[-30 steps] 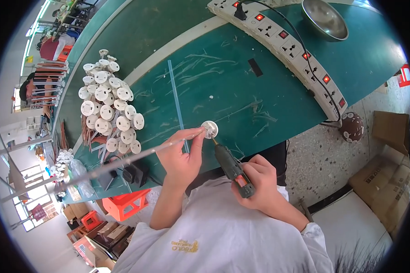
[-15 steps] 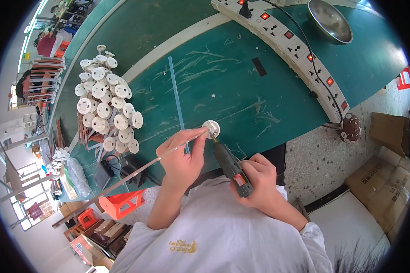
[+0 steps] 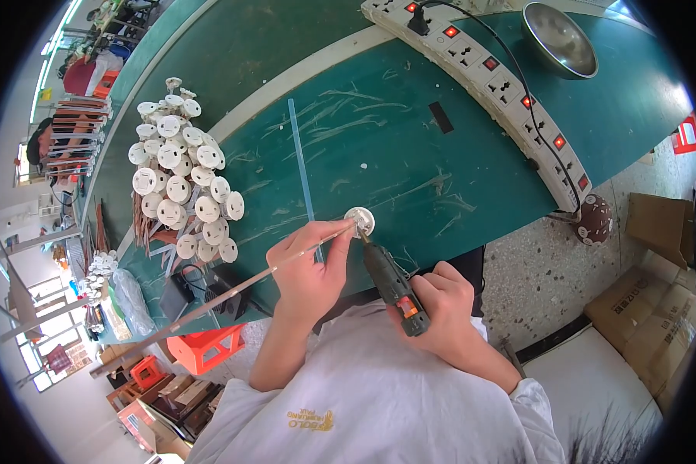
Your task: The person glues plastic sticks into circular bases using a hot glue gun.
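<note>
Shifted since the earliest frame: free end of the thin strip (image 3: pixel 216 300), swung lower in view; both hands nearly unmoved.

Bench (image 3: pixel 410 170): green, scuffed.

Power strip (image 3: pixel 503 87): white, long, right side of bench.

Pile of white discs (image 3: pixel 179 189): on the bench, left.

Thin strip: one end at the small disc (image 3: pixel 366 218); likely light and springy, best held close to that end.

Glue gun (image 3: pixel 388 280): dark green, nozzle at the disc; likely rigid, hot at the tip; take by the handle.

Right hand (image 3: pixel 446 301): fingers closed round the gun's handle.

Left hand (image 3: pixel 308 267): thumb and forefinger pinched on the strip.

Small disc: white, at the left fingertips; resting or raised, cannot tell; likely light, stiff, best held by its rim.
</note>
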Tool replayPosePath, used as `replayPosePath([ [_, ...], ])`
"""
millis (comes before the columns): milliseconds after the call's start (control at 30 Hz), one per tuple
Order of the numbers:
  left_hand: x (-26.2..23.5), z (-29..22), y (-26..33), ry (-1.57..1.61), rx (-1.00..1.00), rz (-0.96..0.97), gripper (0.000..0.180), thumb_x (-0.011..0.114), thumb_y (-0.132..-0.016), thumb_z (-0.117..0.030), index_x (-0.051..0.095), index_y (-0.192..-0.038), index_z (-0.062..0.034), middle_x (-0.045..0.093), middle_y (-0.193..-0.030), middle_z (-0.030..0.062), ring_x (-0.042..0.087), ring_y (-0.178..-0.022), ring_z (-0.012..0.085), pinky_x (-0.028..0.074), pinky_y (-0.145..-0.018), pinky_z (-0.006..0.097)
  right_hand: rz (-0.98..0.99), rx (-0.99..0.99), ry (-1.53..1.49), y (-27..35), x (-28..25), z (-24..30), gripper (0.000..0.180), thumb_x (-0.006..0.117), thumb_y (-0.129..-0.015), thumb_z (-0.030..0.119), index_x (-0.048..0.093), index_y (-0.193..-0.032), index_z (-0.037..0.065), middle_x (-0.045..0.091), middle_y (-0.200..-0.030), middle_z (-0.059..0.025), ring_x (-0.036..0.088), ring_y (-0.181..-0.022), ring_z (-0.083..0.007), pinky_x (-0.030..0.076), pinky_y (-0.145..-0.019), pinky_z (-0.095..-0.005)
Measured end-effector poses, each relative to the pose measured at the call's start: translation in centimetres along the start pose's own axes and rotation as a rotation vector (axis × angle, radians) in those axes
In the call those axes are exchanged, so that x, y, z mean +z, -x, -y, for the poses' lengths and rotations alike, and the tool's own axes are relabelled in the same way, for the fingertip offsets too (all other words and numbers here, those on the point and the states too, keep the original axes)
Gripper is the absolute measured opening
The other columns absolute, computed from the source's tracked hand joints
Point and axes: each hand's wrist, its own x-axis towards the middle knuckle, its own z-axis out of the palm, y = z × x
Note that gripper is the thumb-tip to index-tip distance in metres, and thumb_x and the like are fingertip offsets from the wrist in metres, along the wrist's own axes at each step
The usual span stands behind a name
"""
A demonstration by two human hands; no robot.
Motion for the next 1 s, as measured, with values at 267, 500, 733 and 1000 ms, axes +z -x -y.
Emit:
replayPosePath([
  [267, -0.13, -0.33, -0.29, 0.004, 0.005, 0.006, 0.012, 0.076, -0.084, 0.004, 0.073, -0.095, -0.0012, 0.076, -0.085, 0.0130, 0.075, -0.073, 0.0218, 0.056, -0.066, 0.027, -0.019, -0.029, -0.029, 0.25, 0.34, -0.21, 0.024, 0.079, -0.053, 0.013, 0.059, -0.066, 0.008, 0.056, -0.060, -0.0058, 0.048, -0.055, -0.0244, 0.041, -0.049, -0.0353],
  [500, -0.25, -0.31, -0.51, -0.002, 0.015, 0.014, 0.009, 0.075, -0.085, 0.003, 0.073, -0.093, -0.0019, 0.075, -0.083, 0.0132, 0.074, -0.071, 0.0226, 0.056, -0.065, 0.027, -0.040, -0.050, -0.062, 0.40, 0.45, -0.25, 0.023, 0.078, -0.053, 0.011, 0.062, -0.069, 0.007, 0.058, -0.062, -0.0064, 0.050, -0.056, -0.0244, 0.042, -0.050, -0.0347],
  [733, -0.27, -0.35, -0.50, -0.011, 0.018, 0.013, 0.009, 0.075, -0.085, 0.002, 0.072, -0.092, -0.0019, 0.075, -0.083, 0.0133, 0.074, -0.071, 0.0228, 0.056, -0.064, 0.028, -0.042, -0.078, -0.040, 0.09, 0.51, -0.15, 0.022, 0.077, -0.053, 0.012, 0.059, -0.066, 0.007, 0.057, -0.060, -0.0061, 0.049, -0.055, -0.0242, 0.041, -0.049, -0.0350],
  [1000, -0.34, -0.27, -0.47, -0.025, 0.010, 0.025, 0.009, 0.076, -0.085, 0.002, 0.072, -0.092, -0.0019, 0.076, -0.084, 0.0129, 0.075, -0.073, 0.0230, 0.056, -0.065, 0.028, -0.039, -0.075, -0.045, 0.12, 0.48, -0.10, 0.024, 0.077, -0.052, 0.013, 0.057, -0.063, 0.008, 0.054, -0.058, -0.0059, 0.047, -0.053, -0.0239, 0.040, -0.048, -0.0350],
])
